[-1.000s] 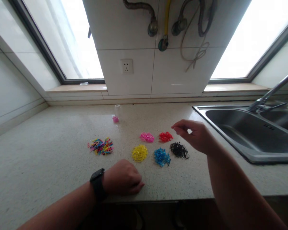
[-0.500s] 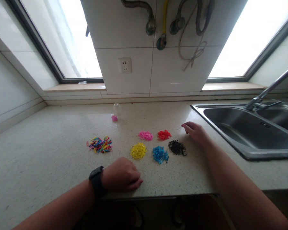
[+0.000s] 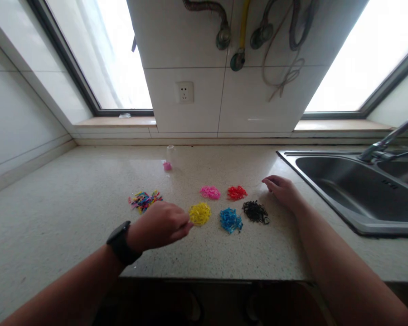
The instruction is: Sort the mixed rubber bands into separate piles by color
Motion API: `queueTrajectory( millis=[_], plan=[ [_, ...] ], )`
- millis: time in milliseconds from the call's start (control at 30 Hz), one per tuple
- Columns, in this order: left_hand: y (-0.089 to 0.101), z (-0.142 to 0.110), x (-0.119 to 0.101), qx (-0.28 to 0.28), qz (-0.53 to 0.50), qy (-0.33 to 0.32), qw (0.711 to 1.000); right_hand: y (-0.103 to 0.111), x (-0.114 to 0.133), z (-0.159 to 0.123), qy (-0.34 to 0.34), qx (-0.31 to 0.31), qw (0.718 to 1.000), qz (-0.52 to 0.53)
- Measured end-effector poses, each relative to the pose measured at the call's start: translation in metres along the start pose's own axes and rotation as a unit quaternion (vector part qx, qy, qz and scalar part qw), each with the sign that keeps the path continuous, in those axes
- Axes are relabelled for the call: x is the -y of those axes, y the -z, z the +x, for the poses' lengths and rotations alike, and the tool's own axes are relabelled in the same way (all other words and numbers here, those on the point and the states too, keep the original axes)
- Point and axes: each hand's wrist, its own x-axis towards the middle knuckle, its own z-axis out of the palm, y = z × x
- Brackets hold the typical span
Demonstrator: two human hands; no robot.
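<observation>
My left hand (image 3: pixel 161 224), with a black watch at its wrist, is closed just left of the pile of yellow rubber bands (image 3: pixel 200 213). It partly covers the pile of mixed-colour rubber bands (image 3: pixel 143 199). Whatever its curled fingers may hold is hidden. My right hand (image 3: pixel 279 188) rests on the counter beside the sink, fingers pressed together; anything between them is too small to make out. Between the hands lie piles of pink rubber bands (image 3: pixel 210 192), red rubber bands (image 3: pixel 237 193), blue rubber bands (image 3: pixel 230 220) and black rubber bands (image 3: pixel 255 212).
A clear container (image 3: pixel 170 154) stands farther back on the speckled counter (image 3: pixel 98 181), with a pink piece (image 3: pixel 167 166) at its foot. The steel sink (image 3: pixel 326 181) with its faucet (image 3: pixel 377 149) is at the right. A socket (image 3: pixel 185 92) is on the tiled wall.
My left hand has moved up and to the left, from the counter's front edge to beside the yellow pile. My right hand stays by the sink. The view has shifted slightly left.
</observation>
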Motion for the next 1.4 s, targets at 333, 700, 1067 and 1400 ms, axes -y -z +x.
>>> queueTrajectory(
  millis=[333, 700, 1067, 1400],
  plan=[
    [0.049, -0.06, 0.134, 0.068, -0.062, 0.292, 0.952, -0.001, -0.004, 0.005, 0.002, 0.002, 1.0, 0.0],
    [0.021, -0.103, 0.186, 0.182, -0.126, 0.351, 0.91, 0.0, 0.0, 0.003, -0.002, -0.001, 1.0, 0.0],
    [0.009, -0.107, 0.19, 0.185, -0.136, 0.357, 0.906, 0.0, 0.0, 0.003, 0.001, -0.003, 1.0, 0.016],
    [0.008, -0.103, 0.184, 0.186, -0.118, 0.361, 0.906, 0.001, 0.006, 0.0, -0.01, -0.001, 0.999, 0.031]
  ],
)
